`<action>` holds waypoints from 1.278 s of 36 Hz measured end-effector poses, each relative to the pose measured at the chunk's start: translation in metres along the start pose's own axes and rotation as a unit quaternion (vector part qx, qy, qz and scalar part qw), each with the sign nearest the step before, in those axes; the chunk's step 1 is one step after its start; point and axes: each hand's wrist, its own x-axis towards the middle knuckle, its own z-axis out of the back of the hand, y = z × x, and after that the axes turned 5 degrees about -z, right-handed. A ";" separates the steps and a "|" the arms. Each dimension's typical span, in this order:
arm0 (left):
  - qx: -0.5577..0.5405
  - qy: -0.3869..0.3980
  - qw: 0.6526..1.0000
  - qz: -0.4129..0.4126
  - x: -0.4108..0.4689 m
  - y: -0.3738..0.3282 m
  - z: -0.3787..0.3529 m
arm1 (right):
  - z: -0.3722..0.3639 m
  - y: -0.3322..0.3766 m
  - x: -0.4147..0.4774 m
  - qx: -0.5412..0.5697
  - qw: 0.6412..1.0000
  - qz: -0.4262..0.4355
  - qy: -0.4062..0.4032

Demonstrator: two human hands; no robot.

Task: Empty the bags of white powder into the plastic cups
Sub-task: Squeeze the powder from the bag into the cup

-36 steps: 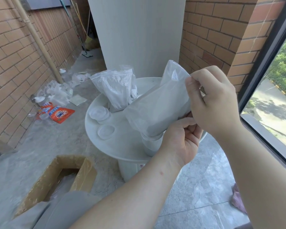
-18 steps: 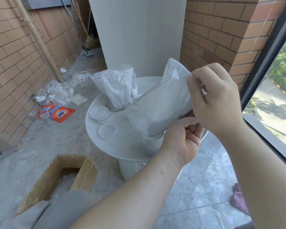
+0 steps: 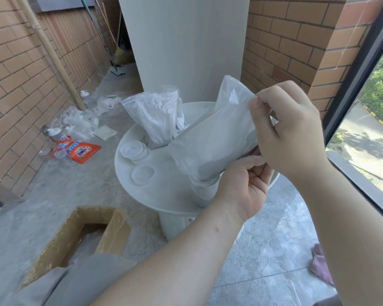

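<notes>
Head view: a clear bag [image 3: 217, 138] of white powder hangs tilted, its lower end meeting the mouth of a plastic cup [image 3: 202, 191].
Cup: it stands upright at the near edge of a round white table [image 3: 128, 184], with grey-white powder showing through its clear wall.
Right hand [image 3: 290, 127]: raised above the table, thumb and curled fingers pinching the bag's upper edge and holding that end high.
Left hand [image 3: 243, 188]: lower down, fingers curled in on the bag's bottom end just beside the cup's rim; whether it also touches the cup cannot be told.
Second bag [image 3: 155, 120]: it sits upright at the table's far side, well filled with powder, apart from the cup.
Lids [image 3: 134, 151]: a small stack of clear round ones lies on the table's left part, with a single lid [image 3: 143, 174] just in front of it.
Floor, left: an orange detergent packet [image 3: 82, 151] lies among loose clear plastic near the brick wall [image 3: 20, 69]; an open cardboard box [image 3: 80, 230] stands nearer the camera.
Floor, right: a pink cloth [image 3: 321, 263] lies on the grey tiles below the window [image 3: 367, 120].
Backdrop: a pale pillar [image 3: 181, 45] rises behind the table.
</notes>
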 end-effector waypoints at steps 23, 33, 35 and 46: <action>0.030 -0.020 0.999 0.003 -0.003 0.000 -0.003 | -0.005 -0.001 -0.004 -0.010 1.000 0.006 0.019; 0.000 0.015 1.000 -0.001 0.003 -0.002 0.003 | 0.003 -0.003 -0.002 0.036 0.997 -0.059 0.032; -0.005 0.025 1.000 -0.003 0.003 -0.002 0.003 | 0.005 -0.005 -0.003 0.053 0.994 -0.083 0.036; -0.016 0.031 0.999 0.002 0.003 -0.003 0.003 | 0.002 -0.016 -0.010 0.051 0.993 -0.106 0.026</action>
